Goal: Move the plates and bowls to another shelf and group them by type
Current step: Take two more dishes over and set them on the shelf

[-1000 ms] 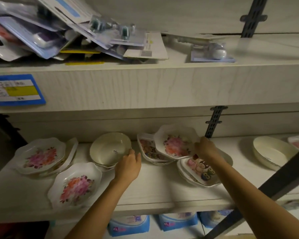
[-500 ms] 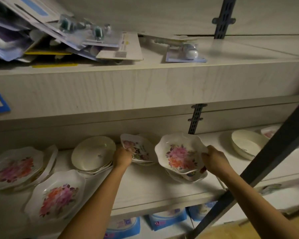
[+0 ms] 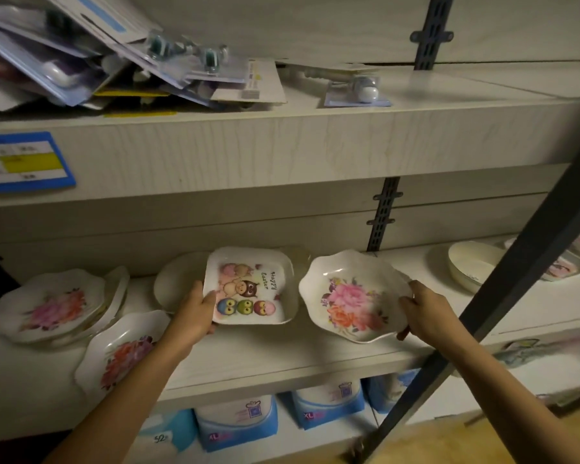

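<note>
Two dishes now lifted off the shelf (image 3: 282, 356) (both sat on stacks a second ago); my left grip (image 3: 195, 313) clasps the owl plate (image 3: 252, 286) by its rim; right grip (image 3: 426, 316) holds the floral bowl (image 3: 352, 296); both tilt toward me, ready to carry off for sorting.

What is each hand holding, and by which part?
The left hand grips the square owl dish by its left rim; the right hand grips the flowered bowl by its right rim.
</note>
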`<control>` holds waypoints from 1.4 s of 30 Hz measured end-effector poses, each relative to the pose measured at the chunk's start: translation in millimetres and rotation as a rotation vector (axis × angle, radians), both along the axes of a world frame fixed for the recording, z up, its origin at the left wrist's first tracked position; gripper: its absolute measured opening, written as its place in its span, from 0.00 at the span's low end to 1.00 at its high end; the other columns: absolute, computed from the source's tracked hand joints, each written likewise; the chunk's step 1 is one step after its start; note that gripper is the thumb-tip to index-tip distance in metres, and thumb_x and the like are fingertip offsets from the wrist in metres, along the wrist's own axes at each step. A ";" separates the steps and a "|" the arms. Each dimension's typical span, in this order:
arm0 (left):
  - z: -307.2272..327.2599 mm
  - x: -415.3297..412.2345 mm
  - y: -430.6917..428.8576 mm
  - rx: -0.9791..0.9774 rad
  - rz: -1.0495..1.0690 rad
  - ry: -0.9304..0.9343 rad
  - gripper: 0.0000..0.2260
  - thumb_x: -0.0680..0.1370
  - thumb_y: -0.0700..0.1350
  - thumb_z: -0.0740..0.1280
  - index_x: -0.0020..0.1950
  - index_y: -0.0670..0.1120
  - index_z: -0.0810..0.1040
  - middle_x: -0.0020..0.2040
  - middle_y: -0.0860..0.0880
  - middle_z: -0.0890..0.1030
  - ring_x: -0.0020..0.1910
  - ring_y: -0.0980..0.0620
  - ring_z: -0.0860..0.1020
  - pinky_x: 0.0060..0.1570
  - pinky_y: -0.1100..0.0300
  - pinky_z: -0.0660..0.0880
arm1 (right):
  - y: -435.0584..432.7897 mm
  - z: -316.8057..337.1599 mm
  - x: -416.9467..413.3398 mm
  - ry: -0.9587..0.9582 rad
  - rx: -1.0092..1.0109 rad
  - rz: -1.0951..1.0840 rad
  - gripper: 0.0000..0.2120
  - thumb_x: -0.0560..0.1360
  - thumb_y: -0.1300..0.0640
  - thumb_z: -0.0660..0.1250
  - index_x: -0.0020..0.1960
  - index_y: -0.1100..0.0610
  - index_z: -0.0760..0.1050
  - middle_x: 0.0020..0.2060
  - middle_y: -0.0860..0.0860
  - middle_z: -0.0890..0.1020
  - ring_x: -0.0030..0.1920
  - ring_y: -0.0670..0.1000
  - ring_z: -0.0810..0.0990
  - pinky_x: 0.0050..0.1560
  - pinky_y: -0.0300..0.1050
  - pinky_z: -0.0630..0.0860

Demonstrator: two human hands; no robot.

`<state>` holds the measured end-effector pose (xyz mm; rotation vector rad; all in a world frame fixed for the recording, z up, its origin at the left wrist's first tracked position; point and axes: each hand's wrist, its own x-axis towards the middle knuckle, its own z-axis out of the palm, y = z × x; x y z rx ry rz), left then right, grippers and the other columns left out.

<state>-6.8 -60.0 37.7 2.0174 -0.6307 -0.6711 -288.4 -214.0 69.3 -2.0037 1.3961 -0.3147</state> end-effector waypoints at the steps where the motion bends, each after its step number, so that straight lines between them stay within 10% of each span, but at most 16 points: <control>1: 0.8 -3.3 6.6 0.005 -0.017 0.011 0.09 0.81 0.42 0.52 0.58 0.43 0.67 0.51 0.42 0.76 0.36 0.52 0.72 0.28 0.61 0.68 | 5.5 1.2 -4.2 0.003 0.001 -0.006 0.10 0.79 0.61 0.55 0.59 0.62 0.67 0.36 0.51 0.78 0.31 0.47 0.77 0.32 0.37 0.72; 13: 6.2 -69.2 35.6 0.025 -0.222 0.055 0.07 0.81 0.44 0.54 0.57 0.52 0.68 0.44 0.49 0.79 0.38 0.51 0.75 0.29 0.61 0.69 | 62.7 9.1 -90.3 0.017 -0.034 -0.200 0.09 0.78 0.59 0.55 0.52 0.61 0.71 0.44 0.59 0.80 0.42 0.60 0.81 0.46 0.59 0.79; 28: 12.2 -237.6 8.2 0.044 -0.289 0.163 0.09 0.81 0.44 0.54 0.58 0.46 0.71 0.43 0.43 0.79 0.33 0.51 0.73 0.24 0.63 0.67 | 39.2 12.7 -268.8 -0.020 -0.079 -0.284 0.08 0.78 0.61 0.56 0.51 0.61 0.73 0.42 0.56 0.79 0.33 0.47 0.76 0.33 0.43 0.71; 42: 0.9 -397.9 -70.3 -0.013 -0.239 0.179 0.08 0.81 0.44 0.54 0.56 0.51 0.70 0.42 0.46 0.79 0.34 0.52 0.73 0.25 0.63 0.67 | -52.4 9.3 -423.6 -0.064 -0.065 -0.296 0.10 0.78 0.60 0.56 0.54 0.62 0.73 0.47 0.59 0.80 0.43 0.58 0.80 0.43 0.54 0.77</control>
